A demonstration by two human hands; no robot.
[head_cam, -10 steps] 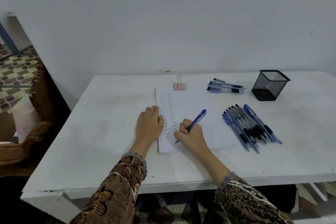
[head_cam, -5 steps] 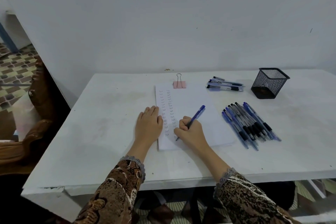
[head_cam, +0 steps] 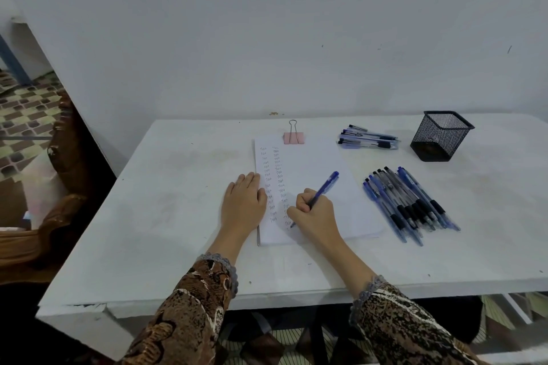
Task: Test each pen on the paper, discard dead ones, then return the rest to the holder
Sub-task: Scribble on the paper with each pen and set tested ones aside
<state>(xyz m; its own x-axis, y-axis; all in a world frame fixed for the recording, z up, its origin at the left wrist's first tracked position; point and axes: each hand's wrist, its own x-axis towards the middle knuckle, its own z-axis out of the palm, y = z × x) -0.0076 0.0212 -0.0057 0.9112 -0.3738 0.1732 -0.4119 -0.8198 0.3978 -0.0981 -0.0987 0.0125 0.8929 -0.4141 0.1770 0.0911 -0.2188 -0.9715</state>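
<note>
Grips a blue pen (head_cam: 323,188) in the curled right hand (head_cam: 315,215), tip touching the paper (head_cam: 311,163) beneath. Presses the left hand (head_cam: 243,201) flat, fingers straight, on the paper's edge just beside. Right of the right hand, a pen pile (head_cam: 409,201); farther beyond, a smaller bundle (head_cam: 367,140) and the mesh holder (head_cam: 439,136).

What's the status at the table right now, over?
Right hand grip on blue pen, tip on paper. Left hand flat on paper's left edge. Loose pens lie beside paper, nothing obstructs.
</note>
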